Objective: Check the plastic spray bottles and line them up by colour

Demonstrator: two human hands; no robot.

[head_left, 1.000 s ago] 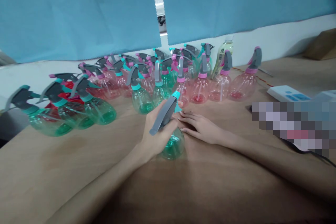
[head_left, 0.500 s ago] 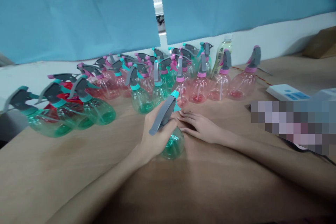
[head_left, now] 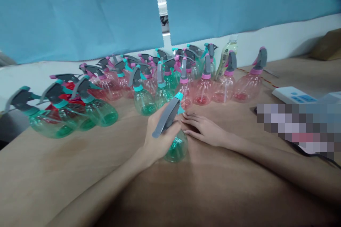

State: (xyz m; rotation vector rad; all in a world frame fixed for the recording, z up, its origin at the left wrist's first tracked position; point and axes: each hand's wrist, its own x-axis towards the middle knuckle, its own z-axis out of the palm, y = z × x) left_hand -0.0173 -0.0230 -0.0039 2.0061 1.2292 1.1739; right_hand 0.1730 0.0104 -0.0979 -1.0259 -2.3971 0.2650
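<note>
My left hand (head_left: pixel 160 133) is wrapped round the neck of a green spray bottle (head_left: pixel 176 147) with a grey and turquoise spray head, which stands upright on the wooden table (head_left: pixel 128 191). My right hand (head_left: pixel 206 130) lies flat on the table just right of that bottle, its fingers slightly spread and pointing left, with nothing in it. Behind my hands stand a green bottle (head_left: pixel 145 103) with a turquoise collar and a pink bottle (head_left: pixel 204 90) with a pink collar, among several others of both colours.
Three green bottles (head_left: pixel 102 111) lean at the left beside red material (head_left: pixel 70 97). A labelled drink bottle (head_left: pixel 226 55) stands at the back. On the right are a white device (head_left: pixel 293 95) with blue buttons, a pixelated area and a brown box (head_left: pixel 327 46). A blue sheet (head_left: pixel 93 10) covers the wall.
The whole view has shifted very slightly. Both hands and the bottles keep the same places relative to each other.
</note>
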